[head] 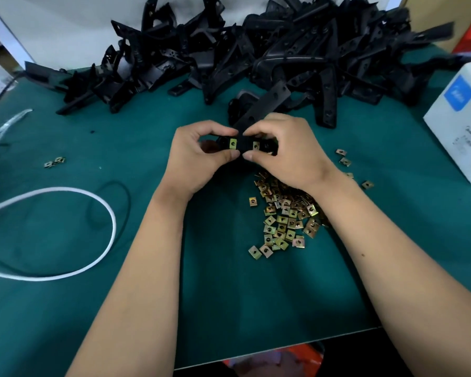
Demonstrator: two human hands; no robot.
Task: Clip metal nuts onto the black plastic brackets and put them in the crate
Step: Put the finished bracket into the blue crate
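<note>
Both hands hold one black plastic bracket (pixel 261 107) over the middle of the green table; its long arm sticks up and away from me. My left hand (pixel 199 156) grips its near end, where a brass-coloured metal nut (pixel 232 143) sits clipped on. My right hand (pixel 288 153) pinches the bracket beside a second nut (pixel 256 145). A heap of loose metal nuts (pixel 286 216) lies under my right wrist. A large pile of black brackets (pixel 256 50) fills the back of the table. No crate is in view.
A white box (pixel 457 123) stands at the right edge. A white cable loop (pixel 104 208) and a thin black loop (pixel 125 194) lie on the left of the green mat (pixel 65 308). Two stray nuts (pixel 54 162) sit at the left, a few more nuts (pixel 344 159) at the right.
</note>
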